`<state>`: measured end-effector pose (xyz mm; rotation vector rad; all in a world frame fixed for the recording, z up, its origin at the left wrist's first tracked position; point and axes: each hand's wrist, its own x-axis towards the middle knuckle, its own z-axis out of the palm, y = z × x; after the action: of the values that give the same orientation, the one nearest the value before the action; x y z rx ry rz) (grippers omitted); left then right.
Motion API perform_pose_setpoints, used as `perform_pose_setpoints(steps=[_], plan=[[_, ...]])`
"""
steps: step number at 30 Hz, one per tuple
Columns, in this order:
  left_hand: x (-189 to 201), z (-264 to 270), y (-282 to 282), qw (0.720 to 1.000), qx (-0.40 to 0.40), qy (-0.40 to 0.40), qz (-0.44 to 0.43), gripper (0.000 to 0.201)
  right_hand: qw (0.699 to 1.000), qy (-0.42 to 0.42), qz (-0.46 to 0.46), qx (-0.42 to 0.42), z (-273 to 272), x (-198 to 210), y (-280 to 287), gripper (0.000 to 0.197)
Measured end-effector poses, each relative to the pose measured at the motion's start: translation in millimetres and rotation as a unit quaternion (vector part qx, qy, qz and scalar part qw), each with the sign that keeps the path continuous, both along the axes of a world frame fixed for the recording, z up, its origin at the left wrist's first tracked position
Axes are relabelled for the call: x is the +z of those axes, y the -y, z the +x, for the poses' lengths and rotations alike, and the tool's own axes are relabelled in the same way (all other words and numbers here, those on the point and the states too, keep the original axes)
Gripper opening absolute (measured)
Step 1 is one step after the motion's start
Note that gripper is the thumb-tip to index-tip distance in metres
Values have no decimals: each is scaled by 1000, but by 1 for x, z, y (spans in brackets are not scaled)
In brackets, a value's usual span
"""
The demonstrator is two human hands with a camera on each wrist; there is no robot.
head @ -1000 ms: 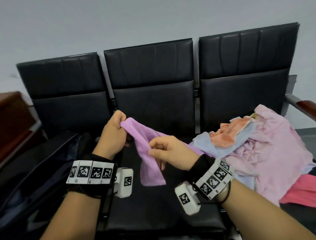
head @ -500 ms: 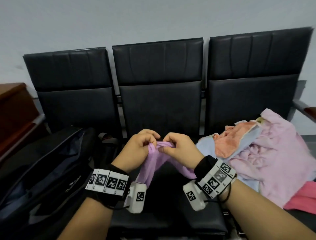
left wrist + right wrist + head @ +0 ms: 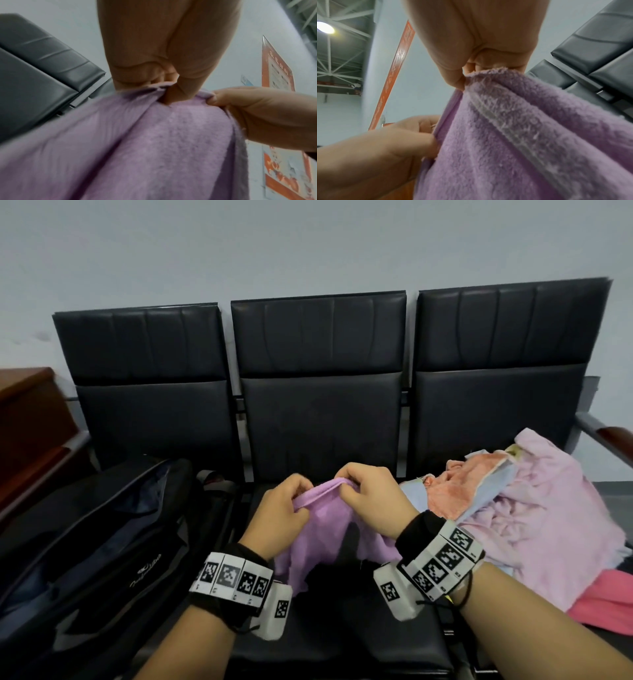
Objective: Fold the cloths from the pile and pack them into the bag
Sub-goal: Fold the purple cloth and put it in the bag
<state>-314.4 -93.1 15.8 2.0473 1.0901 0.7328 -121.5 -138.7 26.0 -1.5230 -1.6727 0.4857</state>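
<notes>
I am holding my left hand (image 3: 281, 510) and right hand (image 3: 371, 501) close together above the bench (image 3: 342, 628), fingers (image 3: 346, 474) pinching the purple cloth (image 3: 322, 518) hem.

Left hand (image 3: 281, 508) and right hand (image 3: 371, 501) pinching, close together.

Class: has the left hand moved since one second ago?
Yes. The left hand has shifted right, from the left chair's edge to the middle chair, meeting the right hand.
</notes>
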Motion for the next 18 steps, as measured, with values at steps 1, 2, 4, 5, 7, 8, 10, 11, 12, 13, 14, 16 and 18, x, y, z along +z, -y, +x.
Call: perform_pose_setpoints(steps=[1, 2, 4, 5, 7, 8, 10, 11, 12, 13, 14, 16, 18], plan=[[-1, -3, 0, 1000, 10, -18, 21, 34, 1000, 4, 4, -6, 2, 2, 1, 17], [-2, -6, -1, 999, 21, -28, 38, 30, 1000, 9, 6, -13, 4, 4, 2, 17], [-3, -15, -2, 996, 49, -49, 63, 23, 999, 16, 10, -26, 8, 8, 4, 18], [-4, -20, -3, 993, 63, -61, 75, 22, 999, 17, 13, -33, 10, 10, 4, 19], [-4, -30, -6, 990, 84, -72, 90, 23, 999, 15, 13, -48, 15, 13, 6, 20], [-3, -34, -7, 990, 84, -65, 91, 25, 998, 12, 11, -56, 17, 15, 7, 21], [-2, -40, -7, 993, 66, -45, 89, 29, 998, 5, 7, -67, 19, 17, 8, 23], [-1, -43, -8, 993, 60, -36, 91, 29, 997, 4, 7, -73, 20, 18, 9, 23], [0, -46, -9, 993, 61, -25, 95, 26, 997, 5, 8, -79, 21, 19, 10, 24], [1, -50, -11, 993, 67, -12, 99, 22, 996, 5, 9, -85, 21, 19, 11, 24], [0, -54, -13, 992, 75, 1, 103, 18, 996, 6, 10, -91, 22, 20, 12, 24], [0, -61, -15, 989, 92, 9, 116, 18, 995, 14, 8, -99, 24, 21, 15, 24], [-1, -64, -15, 984, 119, 0, 129, 21, 994, 44, 6, -104, 23, 22, 17, 23]])
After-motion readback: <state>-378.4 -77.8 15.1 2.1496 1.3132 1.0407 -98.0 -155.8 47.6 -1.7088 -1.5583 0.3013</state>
